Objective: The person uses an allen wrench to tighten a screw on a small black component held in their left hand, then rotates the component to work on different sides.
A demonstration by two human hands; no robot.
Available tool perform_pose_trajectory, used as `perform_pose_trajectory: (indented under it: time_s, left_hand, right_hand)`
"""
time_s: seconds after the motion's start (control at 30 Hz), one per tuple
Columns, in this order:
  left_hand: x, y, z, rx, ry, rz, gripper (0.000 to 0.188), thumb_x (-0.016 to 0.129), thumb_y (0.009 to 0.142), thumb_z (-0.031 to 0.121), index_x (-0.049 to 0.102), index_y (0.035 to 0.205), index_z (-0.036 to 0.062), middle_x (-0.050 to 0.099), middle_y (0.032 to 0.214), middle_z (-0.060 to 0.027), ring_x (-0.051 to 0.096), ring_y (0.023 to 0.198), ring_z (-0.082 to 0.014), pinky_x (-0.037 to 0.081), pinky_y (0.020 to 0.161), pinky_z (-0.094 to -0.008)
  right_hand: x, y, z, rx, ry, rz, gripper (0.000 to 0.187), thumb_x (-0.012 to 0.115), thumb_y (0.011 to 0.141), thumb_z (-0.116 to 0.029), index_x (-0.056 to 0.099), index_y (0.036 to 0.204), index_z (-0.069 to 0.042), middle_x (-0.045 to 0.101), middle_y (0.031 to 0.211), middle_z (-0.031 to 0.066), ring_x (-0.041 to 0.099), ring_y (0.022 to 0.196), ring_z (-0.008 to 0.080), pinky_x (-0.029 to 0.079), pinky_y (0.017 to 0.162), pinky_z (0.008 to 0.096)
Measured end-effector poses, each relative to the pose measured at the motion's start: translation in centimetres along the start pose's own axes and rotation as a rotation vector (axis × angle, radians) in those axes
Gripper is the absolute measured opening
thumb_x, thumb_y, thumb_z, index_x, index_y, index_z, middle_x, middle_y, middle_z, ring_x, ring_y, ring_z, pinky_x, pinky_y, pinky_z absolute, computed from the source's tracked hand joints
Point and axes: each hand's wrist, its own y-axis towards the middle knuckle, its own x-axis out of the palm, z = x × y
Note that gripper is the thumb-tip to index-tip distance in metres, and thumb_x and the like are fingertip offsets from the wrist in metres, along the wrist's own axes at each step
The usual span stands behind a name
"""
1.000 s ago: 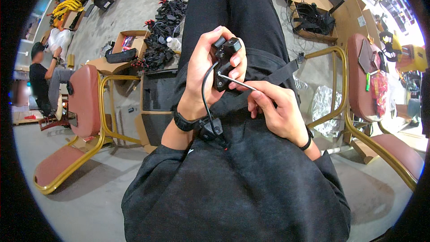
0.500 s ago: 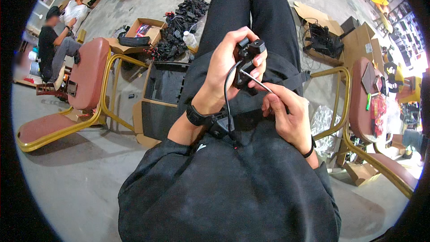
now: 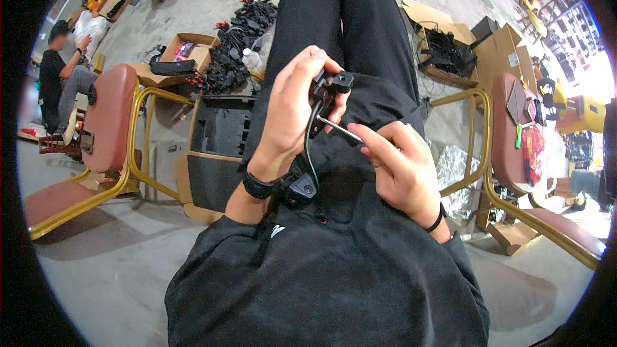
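My left hand point(image 3: 286, 106) is closed around a small black device point(image 3: 342, 81) with a blocky, camera-like end, held above my lap. A dark cable point(image 3: 308, 151) runs from it down to a black angular housing point(image 3: 301, 189) hanging beside my left wrist. Between the fingertips of my right hand point(image 3: 405, 170) is a slim silver screwdriver-like tool point(image 3: 339, 130); its exact kind is unclear. The tool slants up to the left, with its tip at the lower part of the device. Fingers hide much of the device's body.
Red-brown chairs with gold frames stand at left point(image 3: 110, 119) and right point(image 3: 511, 128). An open box with a black foam insert point(image 3: 222, 125) lies left of my legs, near a heap of black parts point(image 3: 241, 45). A box of cables point(image 3: 450, 51) sits right. Another person point(image 3: 54, 77) sits far left.
Both hands and the device appear slightly lower and further left as the whole view shifts. The housing beside my left wrist shows more. Both grips stay the same, and the tool remains at the device.
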Motion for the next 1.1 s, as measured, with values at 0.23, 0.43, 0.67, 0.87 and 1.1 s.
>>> perform_pose_trajectory:
  time_s: [0.23,0.43,0.67,0.87,1.1]
  left_hand:
    - [0.2,-1.0,1.8,0.221,0.187,0.147,0.027,0.038,0.1,0.027,0.05,0.087,0.006,0.057,0.065,-0.0065,0.05,0.047,-0.0094,0.039,0.043,-0.0212]
    - [-0.6,-1.4,3.3,0.358,0.194,0.078,0.028,0.037,0.099,0.027,0.05,0.087,0.005,0.057,0.067,-0.008,0.05,0.048,-0.0096,0.039,0.044,-0.0211]
    - [-0.7,-2.0,4.2,0.24,-0.046,-0.006,0.03,0.036,0.098,0.029,0.047,0.086,0.0036,0.053,0.066,-0.0112,0.048,0.047,-0.014,0.039,0.043,-0.0253]
    - [-0.3,-2.0,4.1,0.13,-0.248,-0.054,0.033,0.035,0.098,0.03,0.048,0.085,0.0029,0.051,0.063,-0.011,0.047,0.046,-0.0144,0.038,0.042,-0.0266]
    - [0.1,-2.3,4.1,0.116,-0.031,0.024,0.032,0.037,0.098,0.036,0.046,0.087,0.0069,0.045,0.064,-0.0085,0.041,0.043,-0.0142,0.034,0.039,-0.026]
  right_hand:
    - [0.3,1.6,-1.0,-0.016,0.178,-0.046,0.024,0.057,0.089,-0.008,0.062,0.113,-0.004,0.052,0.068,0.0051,0.057,0.058,0.0181,0.044,0.05,0.0295]
    - [-1.4,3.3,-1.6,0.728,1.23,-0.505,0.036,0.037,0.103,-0.027,0.056,0.115,0.001,0.055,0.055,0.0029,0.05,0.036,0.008,0.04,0.035,0.0197]
    - [0.5,2.6,-2.8,0.031,0.404,-0.136,0.017,0.063,0.087,-0.007,0.064,0.104,-0.005,0.058,0.068,0.009,0.06,0.054,0.0218,0.047,0.047,0.0328]
    - [0.1,2.4,-3.3,-0.002,0.261,-0.089,0.018,0.057,0.088,-0.003,0.065,0.104,0.0,0.052,0.063,0.0082,0.056,0.05,0.0214,0.043,0.048,0.0309]
    - [0.1,2.5,-2.8,-0.053,0.209,-0.087,0.025,0.066,0.08,-0.003,0.063,0.105,-0.004,0.049,0.066,0.008,0.054,0.05,0.0244,0.044,0.045,0.0351]
